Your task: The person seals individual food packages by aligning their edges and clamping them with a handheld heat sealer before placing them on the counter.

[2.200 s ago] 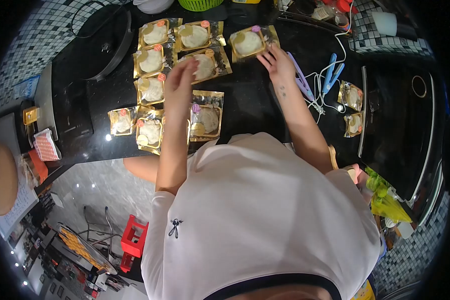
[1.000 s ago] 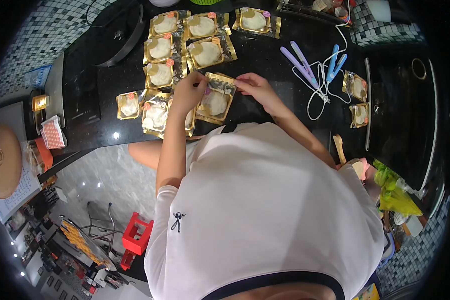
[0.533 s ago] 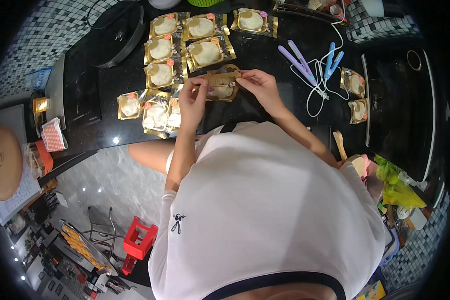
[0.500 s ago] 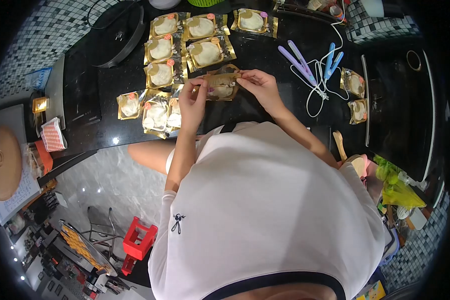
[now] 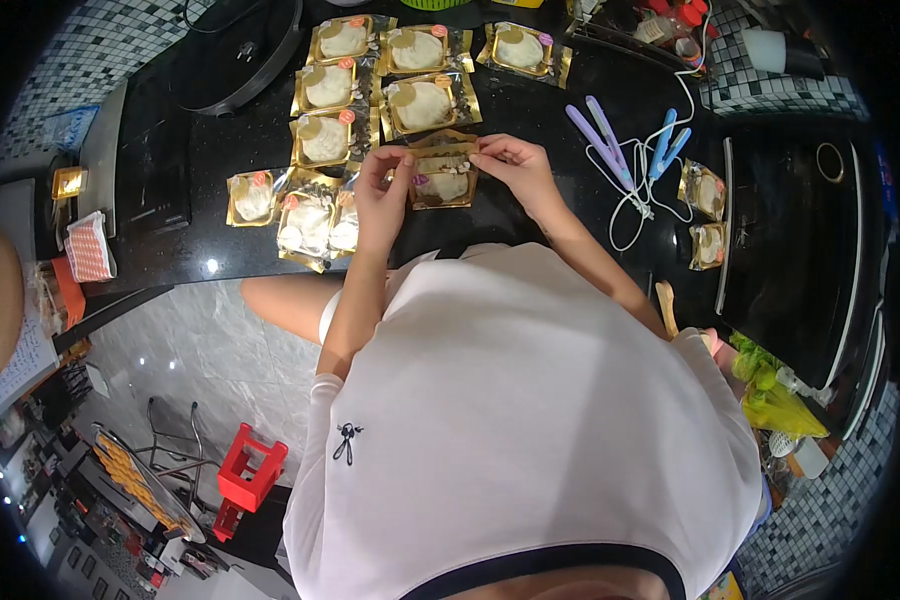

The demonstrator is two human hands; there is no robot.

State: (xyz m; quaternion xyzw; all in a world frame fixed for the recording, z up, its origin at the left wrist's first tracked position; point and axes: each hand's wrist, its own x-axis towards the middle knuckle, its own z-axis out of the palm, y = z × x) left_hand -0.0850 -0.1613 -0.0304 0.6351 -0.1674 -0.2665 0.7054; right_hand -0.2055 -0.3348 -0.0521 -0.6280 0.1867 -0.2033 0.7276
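Between my two hands is a gold-edged package with a purple sticker and a pale round item inside. My left hand pinches its upper left corner, and my right hand pinches the upper right one. The top part of the wrapper looks folded over. Several similar gold packages lie on the black counter, among them one with an orange sticker just above my hands, one with a purple sticker farther up, and one at the lower left.
A purple clamp tool and a blue one with white cords lie to the right. Two small packages sit beside a black appliance. A round black pan stands at the upper left.
My hands came together from reaching apart and took hold of the purple-stickered package by its corners. Its top has been folded over. The view has shifted slightly.
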